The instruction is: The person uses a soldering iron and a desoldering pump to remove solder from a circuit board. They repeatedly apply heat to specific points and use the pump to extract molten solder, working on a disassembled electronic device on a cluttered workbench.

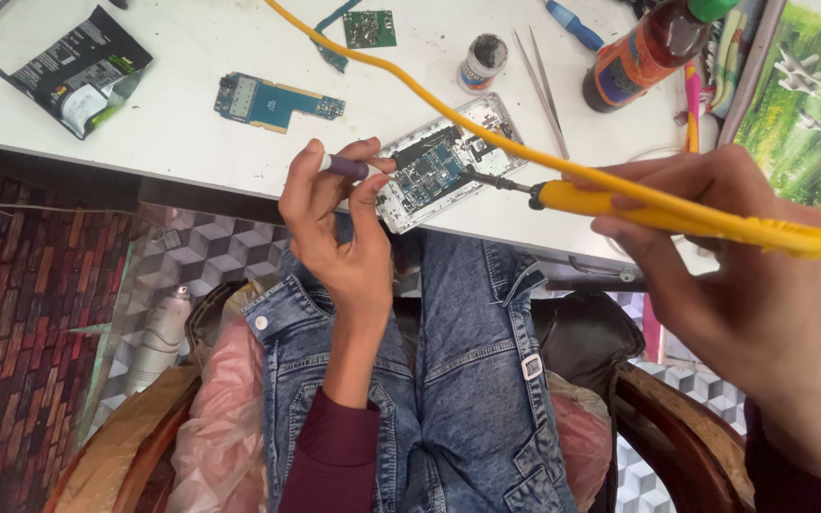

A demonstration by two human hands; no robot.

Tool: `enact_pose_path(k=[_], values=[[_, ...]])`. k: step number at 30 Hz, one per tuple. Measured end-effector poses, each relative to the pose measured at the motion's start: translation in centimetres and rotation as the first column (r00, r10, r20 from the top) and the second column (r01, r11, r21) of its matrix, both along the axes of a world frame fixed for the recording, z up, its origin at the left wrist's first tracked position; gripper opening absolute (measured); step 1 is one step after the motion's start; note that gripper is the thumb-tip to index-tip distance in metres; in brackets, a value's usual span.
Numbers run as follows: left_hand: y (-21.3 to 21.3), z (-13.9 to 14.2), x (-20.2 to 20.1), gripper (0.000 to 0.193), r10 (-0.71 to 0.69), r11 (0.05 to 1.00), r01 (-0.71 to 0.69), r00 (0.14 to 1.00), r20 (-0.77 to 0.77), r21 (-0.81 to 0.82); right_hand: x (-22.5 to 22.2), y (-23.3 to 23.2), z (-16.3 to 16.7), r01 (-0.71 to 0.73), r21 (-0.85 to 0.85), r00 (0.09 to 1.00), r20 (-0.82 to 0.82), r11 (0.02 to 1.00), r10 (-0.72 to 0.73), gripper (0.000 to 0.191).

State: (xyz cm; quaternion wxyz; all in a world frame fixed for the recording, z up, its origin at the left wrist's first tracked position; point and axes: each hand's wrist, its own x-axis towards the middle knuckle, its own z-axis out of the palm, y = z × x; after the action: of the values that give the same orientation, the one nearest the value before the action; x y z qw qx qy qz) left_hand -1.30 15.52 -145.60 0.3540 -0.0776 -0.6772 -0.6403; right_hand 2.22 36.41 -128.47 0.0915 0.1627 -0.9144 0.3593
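Nearest: denim-clad lap, maroon sleeves, seated in a chair at the table's near edge.

Left hand (339,228): fingers closed narrow around a small purple-and-white stick (346,167), held just left of the opened phone (444,161), thumb side touching its near-left corner. Can't tell what the stick is; solder or flux pen is my guess.

Right hand (715,237): wrapped around the yellow soldering iron (658,211), pen-style grip, fingers tight on the handle. Metal tip sits on the phone's exposed blue board, right of centre. Yellow cord (401,74) runs from the iron's rear back across the phone and off the far edge.

Phone lies on the white table (173,123) at the near edge, silver frame, tilted, back off.

Step, as I read it: soldering a joint on the board, tip on the pad. Next move calls for a steady tip, feeding the stick in close without bridging neighbouring pads, and keeping the cord from dragging on the frame.

Farther out:
- loose blue circuit board (276,101), left of the phone
- black foil pouch (78,68), torn open, green and white label patch, far left
- small green board (370,28), far centre
- small white jar (482,61), dark paste inside, lid off, printed label band
- tweezers (542,81), right of the jar
- dark bottle (653,49), orange label, green cap, far right
- landscape picture (810,104), green, white birds, right edge
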Motion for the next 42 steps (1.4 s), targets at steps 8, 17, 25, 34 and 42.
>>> enact_pose_path(k=[8, 17, 25, 34, 42], values=[[0.0, 0.0, 0.0, 0.054, 0.008, 1.000, -0.008, 1.000, -0.002, -0.010, 0.0, 0.2, -0.1, 0.025, 0.034, 1.000, 0.015, 0.999, -0.026, 0.019], [0.4, 0.2, -0.2, 0.058, 0.046, 0.990, -0.053, 0.997, -0.062, -0.127, -0.5, 0.1, -0.7, -0.039, -0.199, 0.999, 0.015, 0.979, 0.042, 0.023], [0.4, 0.0, -0.1, 0.058, 0.035, 0.987, -0.045, 0.997, -0.067, -0.156, -0.7, 0.5, -1.1, -0.074, -0.256, 0.997, 0.001, 0.964, 0.076, 0.020], [0.4, -0.2, 0.0, 0.057, 0.040, 0.989, -0.047, 0.998, -0.057, -0.139, -0.5, 0.1, -1.1, -0.030, -0.206, 0.999, 0.010, 0.978, 0.033, 0.023], [0.4, -0.3, -0.1, 0.057, 0.014, 0.992, -0.021, 0.998, -0.058, -0.121, -0.8, 0.4, -1.1, -0.056, -0.127, 0.998, -0.025, 0.990, 0.053, 0.022]])
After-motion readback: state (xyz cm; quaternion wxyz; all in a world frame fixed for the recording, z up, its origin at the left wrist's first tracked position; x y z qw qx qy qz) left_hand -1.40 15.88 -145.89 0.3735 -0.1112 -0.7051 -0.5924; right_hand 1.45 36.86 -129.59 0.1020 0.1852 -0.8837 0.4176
